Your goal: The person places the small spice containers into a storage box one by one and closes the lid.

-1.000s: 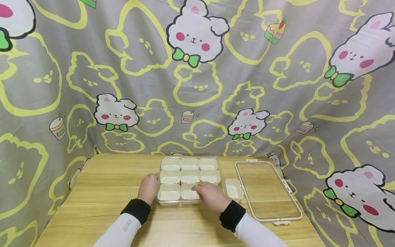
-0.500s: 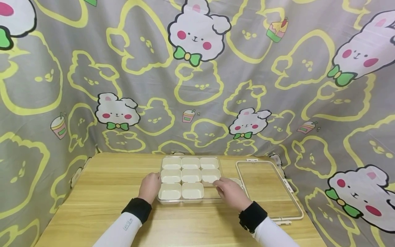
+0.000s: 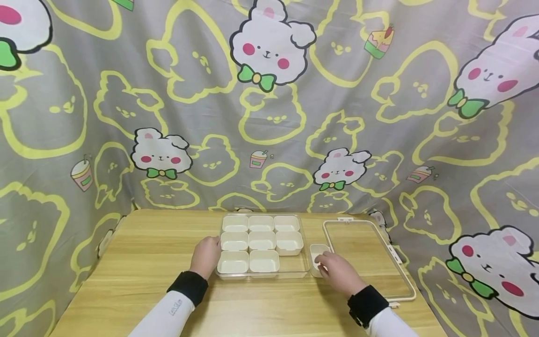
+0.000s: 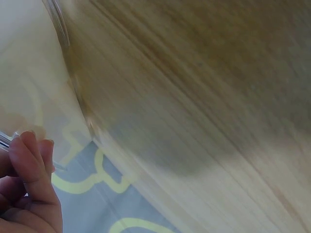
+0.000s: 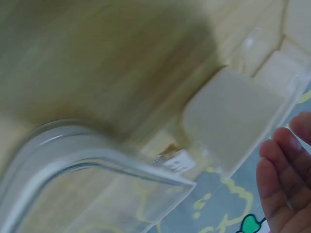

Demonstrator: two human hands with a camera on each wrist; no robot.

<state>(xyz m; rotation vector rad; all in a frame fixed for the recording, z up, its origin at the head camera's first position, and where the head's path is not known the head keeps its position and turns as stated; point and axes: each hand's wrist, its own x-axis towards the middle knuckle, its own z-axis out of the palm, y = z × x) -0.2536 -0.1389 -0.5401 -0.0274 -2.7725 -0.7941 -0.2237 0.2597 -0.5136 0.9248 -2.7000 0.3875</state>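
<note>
Resting on the wooden table (image 3: 139, 262), the clear box (image 3: 293, 266) is held at its left edge by the left hand (image 3: 205, 257). That edge is pinched by its bent fingers, as is shown by the left wrist view. Eight cream cups (image 3: 262, 241) are held in the clear box: three are lined up in the far row, three in the middle row, and two in the near row, at the left and middle spots. One loose cup (image 5: 231, 119) is set just to the right of the clear box. In the head view, it is partly covered by the right hand (image 3: 340, 274), whose fingers are kept loose and fairly straight; whether the loose cup is being touched cannot be told. Farther right of the clear box, past the loose cup, a clear lid (image 3: 366, 252) with a white rim is laid flat. Behind the clear box, a gray curtain (image 3: 219, 112) is hung, with bunnies printed on it. White sleeves (image 3: 160, 313) and black wrist bands (image 3: 188, 288) are worn, nearer the person than the clear box.
</note>
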